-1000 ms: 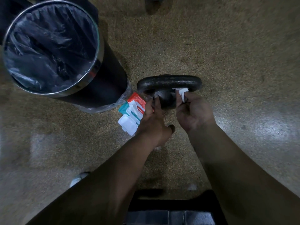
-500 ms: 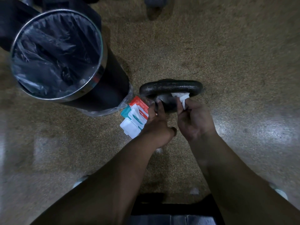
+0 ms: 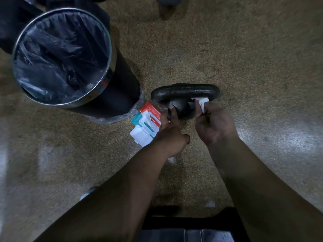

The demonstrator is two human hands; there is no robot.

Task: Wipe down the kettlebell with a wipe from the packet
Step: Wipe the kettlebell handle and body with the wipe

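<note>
A black kettlebell (image 3: 185, 91) stands on the speckled floor, seen from above with its handle across the top. My right hand (image 3: 214, 124) pinches a folded white wipe (image 3: 201, 102) and holds it against the right underside of the handle. My left hand (image 3: 170, 132) rests its straight fingers on the left side of the kettlebell's body. The wipe packet (image 3: 146, 126), white, teal and orange, lies on the floor just left of my left hand with its white flip lid open.
A round metal bin (image 3: 111, 67) lined with a clear plastic bag stands at the upper left, close to the packet and kettlebell. A dark object (image 3: 167, 2) sits at the top edge. My knees (image 3: 188, 233) fill the bottom.
The view has shifted slightly, so everything sits lower in frame. My right hand has slid the wipe a little to the right along the handle. My left hand stays on the kettlebell.
</note>
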